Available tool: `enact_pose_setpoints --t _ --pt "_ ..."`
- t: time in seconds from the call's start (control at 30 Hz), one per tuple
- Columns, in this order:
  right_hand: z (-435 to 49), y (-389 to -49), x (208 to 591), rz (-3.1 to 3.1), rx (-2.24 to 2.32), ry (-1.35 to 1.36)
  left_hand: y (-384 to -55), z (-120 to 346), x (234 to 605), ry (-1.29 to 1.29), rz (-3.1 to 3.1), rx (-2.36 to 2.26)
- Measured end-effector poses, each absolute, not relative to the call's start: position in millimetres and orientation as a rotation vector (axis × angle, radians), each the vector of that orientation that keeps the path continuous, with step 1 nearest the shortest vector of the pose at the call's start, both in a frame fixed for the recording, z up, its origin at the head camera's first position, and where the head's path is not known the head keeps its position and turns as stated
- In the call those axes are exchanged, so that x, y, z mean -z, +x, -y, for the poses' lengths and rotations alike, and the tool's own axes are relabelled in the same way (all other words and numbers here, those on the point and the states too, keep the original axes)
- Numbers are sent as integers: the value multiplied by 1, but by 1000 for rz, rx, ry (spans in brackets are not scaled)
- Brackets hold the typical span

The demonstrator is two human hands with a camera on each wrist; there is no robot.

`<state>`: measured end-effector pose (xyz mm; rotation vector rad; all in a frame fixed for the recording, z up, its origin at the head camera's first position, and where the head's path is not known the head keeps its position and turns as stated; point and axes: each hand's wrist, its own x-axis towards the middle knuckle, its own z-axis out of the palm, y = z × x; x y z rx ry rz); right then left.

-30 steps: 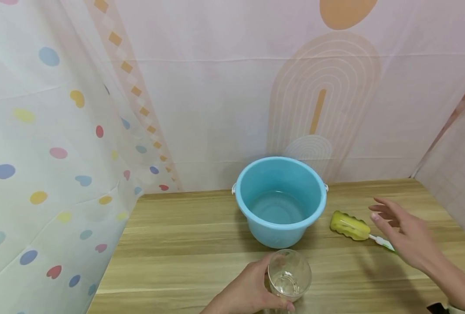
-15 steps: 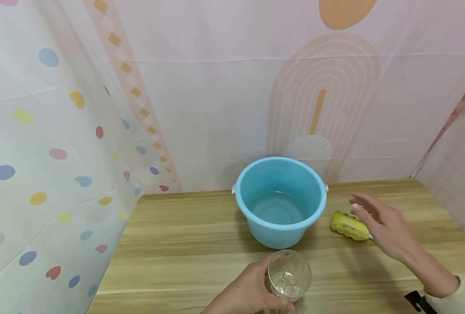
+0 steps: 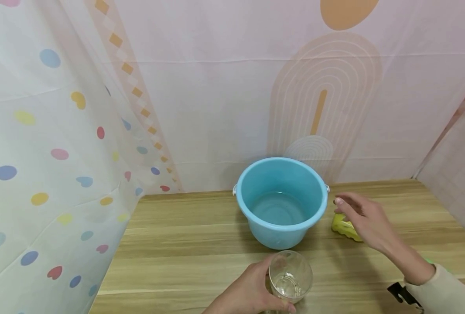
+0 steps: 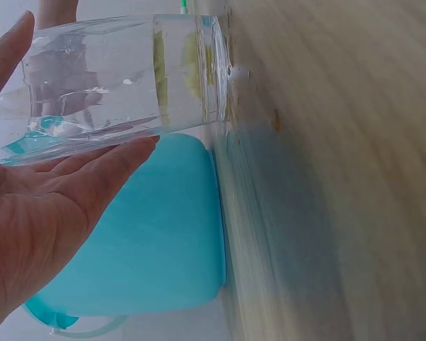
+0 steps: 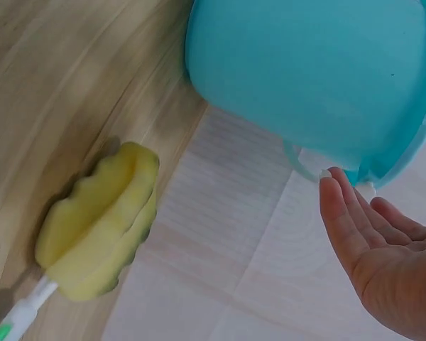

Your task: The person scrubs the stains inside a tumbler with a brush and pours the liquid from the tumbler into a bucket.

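A clear glass (image 3: 290, 275) stands upright on the table, with my left hand (image 3: 252, 285) curled round its side. In the left wrist view the glass (image 4: 121, 85) has its base on the wood, and droplets show on its wall. My right hand (image 3: 364, 218) hovers beside the blue bucket (image 3: 281, 237), holding nothing, its fingers loosely bent. In the right wrist view the hand (image 5: 383, 256) is near the bucket's rim and handle joint. Below it, a yellow sponge brush (image 5: 103, 220) lies on the table; in the head view the hand and forearm hide much of it.
Some water (image 3: 279, 208) lies in the bottom of the bucket. The wooden table (image 3: 177, 244) meets a patterned curtain (image 3: 217, 109) at the back. A dotted curtain (image 3: 59, 196) hangs along the left side.
My right hand has moved left from above the brush's handle toward the bucket, now covering part of the sponge head. The left hand and the glass have stayed in place.
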<state>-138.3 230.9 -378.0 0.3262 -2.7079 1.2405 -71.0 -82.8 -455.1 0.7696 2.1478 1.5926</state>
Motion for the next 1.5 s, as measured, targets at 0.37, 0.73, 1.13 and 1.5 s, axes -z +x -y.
enact_pose_setpoints --t 0.37,0.73,1.13,1.5 --pt "-216 -148 380 2679 -1298 339 -71 84 454 770 -2138 -1606" --pt "-209 -155 384 2667 -1428 255 -70 80 455 748 -2108 -1623" --pt "-205 -159 387 2586 -1533 266 -69 81 452 738 -2119 -1618" --pt "-204 -155 389 2530 -1590 251 -70 81 453 773 -2120 -1606"
